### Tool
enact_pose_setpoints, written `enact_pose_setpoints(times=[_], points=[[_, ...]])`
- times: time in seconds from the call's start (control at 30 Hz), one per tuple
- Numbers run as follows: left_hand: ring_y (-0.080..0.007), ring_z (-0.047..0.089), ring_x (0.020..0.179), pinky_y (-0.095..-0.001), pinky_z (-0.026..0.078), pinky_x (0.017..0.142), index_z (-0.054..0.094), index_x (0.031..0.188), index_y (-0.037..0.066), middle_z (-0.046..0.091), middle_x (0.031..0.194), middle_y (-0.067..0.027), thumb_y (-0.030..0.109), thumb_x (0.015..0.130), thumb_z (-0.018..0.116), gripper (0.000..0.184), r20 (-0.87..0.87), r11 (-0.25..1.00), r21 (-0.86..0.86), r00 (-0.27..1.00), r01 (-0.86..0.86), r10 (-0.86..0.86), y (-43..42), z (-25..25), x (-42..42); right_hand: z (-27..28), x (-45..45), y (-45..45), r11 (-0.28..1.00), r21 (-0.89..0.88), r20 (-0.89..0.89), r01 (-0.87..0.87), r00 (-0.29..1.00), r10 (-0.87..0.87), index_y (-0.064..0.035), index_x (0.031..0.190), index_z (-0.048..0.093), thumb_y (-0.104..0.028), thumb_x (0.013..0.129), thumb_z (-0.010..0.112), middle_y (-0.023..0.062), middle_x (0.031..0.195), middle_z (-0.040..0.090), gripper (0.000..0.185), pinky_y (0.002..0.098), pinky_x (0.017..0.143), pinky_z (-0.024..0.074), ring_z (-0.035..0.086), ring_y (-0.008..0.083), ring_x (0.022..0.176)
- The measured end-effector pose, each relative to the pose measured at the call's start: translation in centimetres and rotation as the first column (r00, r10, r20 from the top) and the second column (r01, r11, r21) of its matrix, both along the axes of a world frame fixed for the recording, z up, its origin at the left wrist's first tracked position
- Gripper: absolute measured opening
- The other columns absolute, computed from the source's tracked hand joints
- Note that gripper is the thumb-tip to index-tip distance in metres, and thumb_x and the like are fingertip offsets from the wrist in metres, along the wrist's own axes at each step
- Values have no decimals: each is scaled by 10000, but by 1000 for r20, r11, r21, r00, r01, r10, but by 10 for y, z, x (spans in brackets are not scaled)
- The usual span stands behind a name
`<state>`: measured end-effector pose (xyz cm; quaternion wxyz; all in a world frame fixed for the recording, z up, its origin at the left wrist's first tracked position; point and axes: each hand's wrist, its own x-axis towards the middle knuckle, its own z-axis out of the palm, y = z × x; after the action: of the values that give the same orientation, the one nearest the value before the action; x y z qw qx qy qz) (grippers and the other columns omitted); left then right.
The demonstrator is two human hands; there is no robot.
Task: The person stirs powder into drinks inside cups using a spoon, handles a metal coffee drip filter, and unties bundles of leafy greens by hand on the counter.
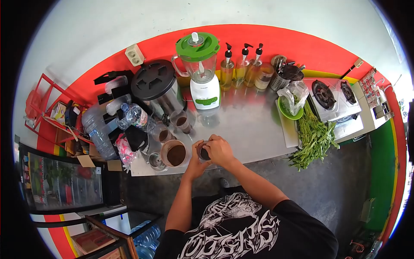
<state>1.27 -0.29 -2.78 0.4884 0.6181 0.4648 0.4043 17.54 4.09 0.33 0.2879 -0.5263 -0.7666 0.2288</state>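
Observation:
Near the front edge of the metal counter, my left hand (196,165) is wrapped round the side of a small cup (205,154) with dark contents. On its rim, from the right, rest the bent fingers of my right hand (219,150); they partly hide the cup's mouth. Just left of my hands stands a wide tub (174,154) of dark brown powder or liquid; I cannot tell which. Behind it are two clear plastic cups, one cup (184,125) farther back and another cup (164,136) nearer, both with brown contents. A clear glass mug (156,161) sits beside the tub.
A green-lidded blender (205,93) stands at the back, with several pump bottles (227,71) beside it. Leafy greens (315,138) hang over the front edge near a gas stove (330,97). A black-lidded steel container (155,82) and plastic bottles (133,116) crowd the left.

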Motion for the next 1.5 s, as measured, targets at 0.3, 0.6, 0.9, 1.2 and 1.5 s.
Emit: enact_pose_setpoints(times=[0.3, 0.6, 0.9, 1.2, 1.5], points=[[-273, 469, 1427, -409, 381, 1203, 231, 1559, 53, 481, 1503, -155, 75, 852, 855, 943, 50, 999, -18, 998, 36, -35, 4, 1, -1, 16, 2, -5, 999, 47, 76, -25, 997, 21, -28, 907, 800, -190, 927, 712, 103, 1105, 651, 186, 455, 941, 506, 603, 333, 1084], [-274, 470, 1420, -414, 377, 1211, 223, 1560, 37, 481, 1489, -152, 82, 850, 861, 955, 16, 998, 46, 999, 39, -40, 3, 3, -2, 22, 6, -3, 994, 5, 244, -107, 964, 102, -61, 899, 813, -175, 906, 719, 87, 1134, 648, 149, 450, 944, 508, 594, 326, 1075], [-275, 448, 1444, -404, 356, 1228, 225, 1564, 39, 471, 1493, -163, 100, 831, 887, 989, 58, 998, 30, 997, 51, -53, 6, -2, -1, 23, 12, -3, 989, 29, 155, -144, 978, 138, -12, 850, 795, -131, 902, 717, 122, 1104, 658, 151, 441, 939, 520, 603, 346, 1055], [-266, 466, 1414, -413, 340, 1226, 233, 1550, 20, 502, 1458, -152, 139, 842, 894, 976, 145, 1000, -11, 989, 13, -11, 1, -9, 3, 49, 30, 2, 1000, -4, -171, 20, 985, -20, 35, 821, 757, -92, 908, 733, 148, 1025, 683, 156, 445, 910, 511, 621, 374, 987], [-280, 466, 1430, -426, 347, 1224, 247, 1573, 91, 484, 1479, -170, 197, 839, 910, 994, 68, 997, -30, 995, 76, -74, 5, -2, -5, 100, 43, -25, 985, 147, -145, 87, 987, -66, 52, 890, 719, -45, 936, 724, 135, 1018, 667, 108, 426, 798, 503, 615, 343, 952]])
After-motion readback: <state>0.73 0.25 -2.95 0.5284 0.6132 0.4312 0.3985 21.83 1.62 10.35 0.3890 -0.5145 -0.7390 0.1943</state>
